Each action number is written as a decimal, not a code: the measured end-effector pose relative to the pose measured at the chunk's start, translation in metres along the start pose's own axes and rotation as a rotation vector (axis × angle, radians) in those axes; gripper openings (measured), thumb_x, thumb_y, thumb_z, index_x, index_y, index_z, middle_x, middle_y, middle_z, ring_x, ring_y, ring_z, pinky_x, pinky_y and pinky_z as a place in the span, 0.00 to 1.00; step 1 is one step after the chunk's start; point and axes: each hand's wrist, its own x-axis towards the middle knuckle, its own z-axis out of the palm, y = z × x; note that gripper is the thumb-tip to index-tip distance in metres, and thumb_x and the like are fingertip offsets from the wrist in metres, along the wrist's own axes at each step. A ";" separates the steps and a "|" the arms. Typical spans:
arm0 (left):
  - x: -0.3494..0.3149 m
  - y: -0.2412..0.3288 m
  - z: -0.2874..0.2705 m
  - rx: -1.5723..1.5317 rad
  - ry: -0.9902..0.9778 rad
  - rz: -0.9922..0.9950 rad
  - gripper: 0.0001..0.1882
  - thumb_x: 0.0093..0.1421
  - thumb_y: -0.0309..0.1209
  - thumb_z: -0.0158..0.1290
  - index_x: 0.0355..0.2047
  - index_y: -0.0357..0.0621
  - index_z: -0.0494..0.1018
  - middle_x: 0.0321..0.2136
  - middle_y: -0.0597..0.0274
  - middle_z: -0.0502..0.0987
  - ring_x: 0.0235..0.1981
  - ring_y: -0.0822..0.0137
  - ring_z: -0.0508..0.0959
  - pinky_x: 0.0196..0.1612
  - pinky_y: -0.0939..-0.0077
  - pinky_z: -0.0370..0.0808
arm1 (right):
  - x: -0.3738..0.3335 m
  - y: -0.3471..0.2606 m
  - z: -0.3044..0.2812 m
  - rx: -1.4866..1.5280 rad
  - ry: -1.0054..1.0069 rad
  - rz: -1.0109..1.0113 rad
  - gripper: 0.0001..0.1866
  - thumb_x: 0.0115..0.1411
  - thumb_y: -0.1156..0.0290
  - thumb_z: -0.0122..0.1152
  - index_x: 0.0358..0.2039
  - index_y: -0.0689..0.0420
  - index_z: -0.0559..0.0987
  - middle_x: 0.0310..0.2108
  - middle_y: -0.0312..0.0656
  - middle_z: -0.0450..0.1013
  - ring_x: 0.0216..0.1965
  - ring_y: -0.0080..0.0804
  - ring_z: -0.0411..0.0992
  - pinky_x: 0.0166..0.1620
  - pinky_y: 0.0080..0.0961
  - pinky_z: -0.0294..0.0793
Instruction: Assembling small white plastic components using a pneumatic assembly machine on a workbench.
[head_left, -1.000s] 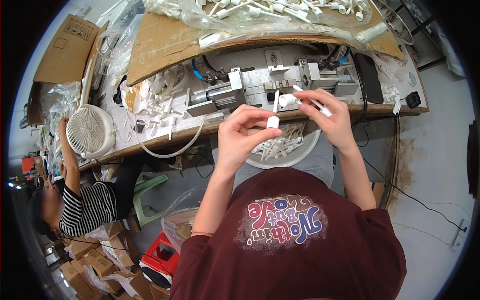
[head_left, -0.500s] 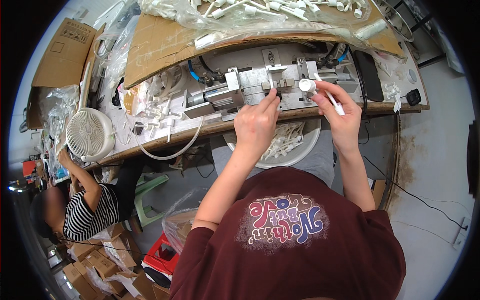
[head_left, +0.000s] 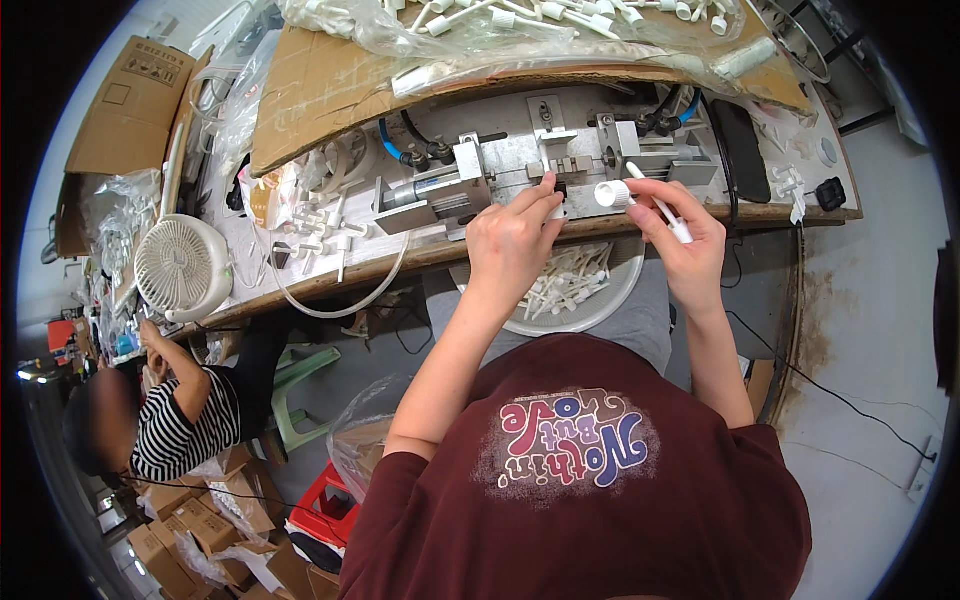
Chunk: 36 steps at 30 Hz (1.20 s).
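Observation:
My left hand (head_left: 512, 245) reaches over the metal fixture (head_left: 515, 172) on the bench, fingers stretched forward. Its fingertips are at the small clamp block (head_left: 568, 166) in the fixture's middle; nothing held shows, though the underside of the hand is hidden. Just right of the fixture, my right hand (head_left: 685, 240) is closed on white plastic capped tubes. One has a ribbed round cap (head_left: 611, 194) facing left towards the fixture. Another white tube (head_left: 650, 190) lies slantwise across the fingers. Below the bench edge, a white basket (head_left: 632, 285) on my lap holds many thin white pieces (head_left: 570, 285).
Pneumatic cylinders (head_left: 435, 190) with blue hoses flank the fixture. Cardboard (head_left: 330, 100) overhangs behind, bearing bagged capped tubes. White fittings (head_left: 318, 228) and a fan (head_left: 182, 265) stand left; a black phone-like slab (head_left: 740, 150) lies right. A co-worker in stripes (head_left: 190, 425) sits at left.
In my right hand the ribbed cap has turned from facing up to facing left, and the hand has shifted slightly down. The left hand stays at the fixture. The co-worker's arm has lowered.

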 end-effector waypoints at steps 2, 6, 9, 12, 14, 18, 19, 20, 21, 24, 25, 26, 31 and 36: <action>0.001 0.004 -0.005 -0.058 -0.032 -0.030 0.16 0.46 0.30 0.67 0.38 0.42 0.81 0.41 0.63 0.82 0.24 0.65 0.81 0.30 0.77 0.77 | -0.001 -0.002 0.001 -0.036 0.006 -0.015 0.12 0.58 0.79 0.63 0.44 0.61 0.82 0.33 0.35 0.74 0.33 0.18 0.70 0.37 0.15 0.69; 0.003 0.029 -0.033 -0.836 -0.201 -0.448 0.18 0.55 0.27 0.65 0.47 0.35 0.78 0.38 0.57 0.82 0.31 0.76 0.82 0.35 0.82 0.78 | -0.001 -0.005 0.001 -0.218 -0.032 -0.117 0.13 0.56 0.80 0.63 0.43 0.59 0.82 0.31 0.38 0.74 0.31 0.23 0.72 0.36 0.18 0.71; 0.006 0.036 -0.044 -1.316 -0.240 -0.630 0.16 0.58 0.21 0.61 0.47 0.31 0.76 0.40 0.55 0.81 0.37 0.70 0.82 0.40 0.76 0.81 | -0.002 -0.003 0.006 -0.307 -0.113 -0.269 0.14 0.55 0.82 0.63 0.42 0.58 0.82 0.30 0.40 0.75 0.29 0.29 0.74 0.34 0.23 0.73; 0.006 0.036 -0.047 -1.179 -0.235 -0.560 0.14 0.57 0.17 0.59 0.45 0.31 0.77 0.39 0.52 0.81 0.40 0.68 0.82 0.42 0.75 0.82 | -0.005 0.001 0.009 -0.350 -0.156 -0.327 0.15 0.54 0.84 0.61 0.42 0.58 0.83 0.30 0.42 0.74 0.29 0.33 0.75 0.33 0.26 0.74; 0.001 0.036 -0.044 -1.130 -0.188 -0.510 0.15 0.55 0.16 0.61 0.43 0.30 0.76 0.38 0.54 0.80 0.39 0.68 0.82 0.42 0.76 0.82 | -0.007 0.001 0.013 -0.365 -0.156 -0.313 0.16 0.54 0.84 0.61 0.42 0.57 0.83 0.30 0.42 0.74 0.29 0.34 0.75 0.32 0.27 0.73; 0.000 0.047 -0.043 -1.066 -0.201 -0.494 0.20 0.51 0.15 0.64 0.45 0.30 0.73 0.39 0.55 0.78 0.39 0.68 0.81 0.41 0.79 0.82 | -0.003 0.000 0.019 -0.409 -0.126 -0.341 0.16 0.54 0.84 0.61 0.43 0.57 0.82 0.30 0.42 0.74 0.29 0.35 0.75 0.32 0.28 0.74; 0.000 0.047 -0.043 -1.064 -0.187 -0.506 0.19 0.51 0.15 0.64 0.44 0.31 0.73 0.39 0.55 0.78 0.39 0.69 0.81 0.41 0.79 0.82 | -0.004 -0.001 0.021 -0.433 -0.121 -0.355 0.16 0.54 0.84 0.61 0.44 0.57 0.82 0.30 0.42 0.74 0.29 0.35 0.74 0.32 0.28 0.74; -0.001 0.047 -0.044 -1.062 -0.174 -0.517 0.18 0.51 0.16 0.64 0.43 0.31 0.74 0.39 0.56 0.78 0.39 0.69 0.81 0.41 0.79 0.82 | -0.003 -0.002 0.022 -0.457 -0.116 -0.368 0.16 0.54 0.84 0.61 0.44 0.57 0.82 0.30 0.43 0.74 0.29 0.35 0.74 0.32 0.28 0.74; -0.001 0.047 -0.044 -1.060 -0.161 -0.529 0.17 0.51 0.16 0.64 0.42 0.32 0.75 0.39 0.56 0.78 0.39 0.70 0.80 0.41 0.79 0.82 | -0.003 -0.002 0.023 -0.456 -0.084 -0.375 0.16 0.55 0.84 0.61 0.44 0.58 0.82 0.30 0.43 0.74 0.29 0.35 0.74 0.32 0.27 0.74; -0.001 0.042 -0.041 -0.758 -0.080 -0.330 0.13 0.51 0.17 0.64 0.38 0.36 0.78 0.38 0.59 0.78 0.38 0.71 0.81 0.39 0.78 0.82 | 0.001 0.001 0.022 -0.433 0.006 -0.368 0.15 0.56 0.83 0.61 0.44 0.58 0.82 0.30 0.42 0.74 0.28 0.33 0.73 0.32 0.26 0.74; -0.002 0.039 -0.038 -0.605 -0.048 -0.270 0.13 0.50 0.18 0.64 0.38 0.37 0.79 0.38 0.60 0.78 0.37 0.71 0.81 0.39 0.78 0.82 | 0.003 0.003 0.019 -0.412 0.025 -0.346 0.15 0.56 0.82 0.61 0.45 0.58 0.82 0.30 0.42 0.74 0.28 0.31 0.73 0.33 0.26 0.73; -0.004 0.035 -0.034 -0.452 -0.017 -0.211 0.12 0.50 0.19 0.64 0.37 0.38 0.79 0.38 0.61 0.79 0.36 0.70 0.81 0.38 0.77 0.81 | 0.003 0.003 0.016 -0.391 0.045 -0.323 0.14 0.57 0.82 0.61 0.45 0.58 0.82 0.30 0.41 0.73 0.28 0.30 0.73 0.33 0.25 0.73; -0.005 0.014 -0.010 0.093 0.040 0.059 0.12 0.49 0.27 0.64 0.36 0.45 0.81 0.42 0.65 0.81 0.34 0.65 0.80 0.35 0.73 0.77 | -0.001 0.003 0.016 -0.317 0.050 -0.217 0.14 0.59 0.80 0.61 0.46 0.59 0.81 0.30 0.39 0.72 0.29 0.25 0.70 0.35 0.21 0.70; 0.002 0.011 -0.005 0.174 -0.027 0.082 0.11 0.49 0.29 0.63 0.35 0.46 0.81 0.45 0.67 0.82 0.27 0.63 0.81 0.32 0.72 0.77 | -0.007 0.004 0.020 -0.234 0.073 -0.137 0.16 0.62 0.78 0.58 0.51 0.59 0.79 0.30 0.38 0.70 0.31 0.23 0.67 0.38 0.20 0.68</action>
